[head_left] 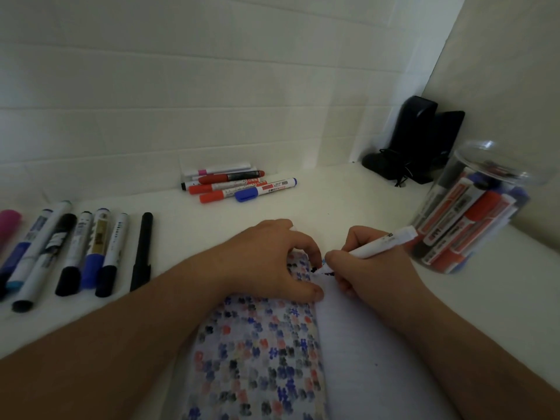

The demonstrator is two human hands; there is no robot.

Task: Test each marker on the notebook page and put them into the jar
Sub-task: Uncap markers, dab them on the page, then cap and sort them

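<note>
The right hand [363,268] holds a white marker [380,242] in a writing grip, fingers curled around the barrel. The tip touches the top of the right-hand notebook page [363,344], where black marks show. The barrel tilts up and to the right, toward the jar.

The left hand [272,259] rests on the left-hand page [257,353], fingers curled, fingertips and thumb pressing the paper down near the fold. This page is covered with blue, red and black test marks. Whether this hand also holds something small cannot be determined.

The clear jar [472,207] stands on the white surface [333,201], right of the notebook, and contains red, blue and black markers.

A row of markers [75,250] lies left of the notebook. A second group of markers [236,184] lies against the rear wall. A black object [418,140] stands in the corner behind the jar.
</note>
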